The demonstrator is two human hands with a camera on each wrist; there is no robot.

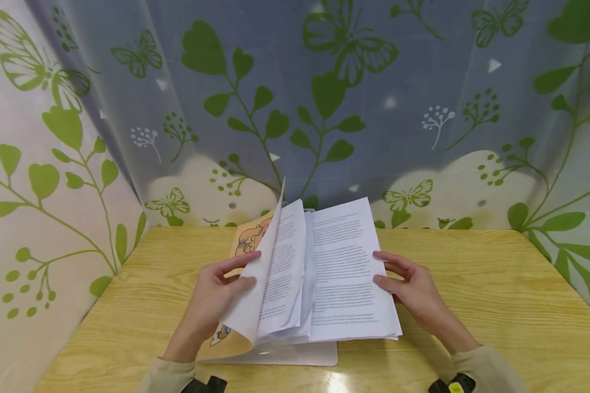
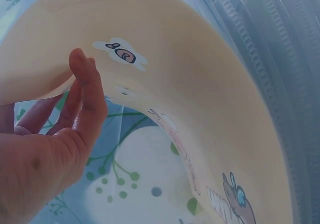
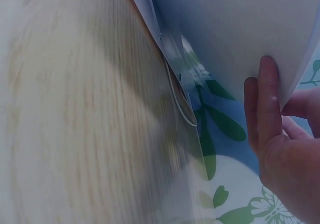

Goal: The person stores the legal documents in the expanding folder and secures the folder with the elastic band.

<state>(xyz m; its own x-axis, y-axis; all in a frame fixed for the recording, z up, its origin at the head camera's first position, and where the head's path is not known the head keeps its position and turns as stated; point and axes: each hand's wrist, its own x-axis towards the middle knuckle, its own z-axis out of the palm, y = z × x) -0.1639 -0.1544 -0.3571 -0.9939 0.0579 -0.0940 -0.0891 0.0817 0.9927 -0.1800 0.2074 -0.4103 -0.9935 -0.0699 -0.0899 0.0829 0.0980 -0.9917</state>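
Observation:
A folder with a cream cover (image 2: pixel 175 69) printed with cartoon figures stands partly opened on the table. My left hand (image 1: pixel 208 297) pinches the bowed cover near its outer edge, with the white inside facing the pages. Printed sheets (image 1: pixel 344 273) fan out to the right of the cover, lifted at an angle. At their right edge my right hand (image 1: pixel 415 289) pinches the sheets between thumb and fingers; the right wrist view shows fingers against the blank back (image 3: pixel 235 29). Below, the folder's pale back part (image 1: pixel 305 353) lies on the table.
The wooden table (image 1: pixel 496 284) spreads around the folder. A curtain (image 1: pixel 398 125) with green leaves and butterflies hangs behind and at both sides. In the right wrist view a thin pale loop (image 3: pixel 174 97) sticks out by the folder's edge.

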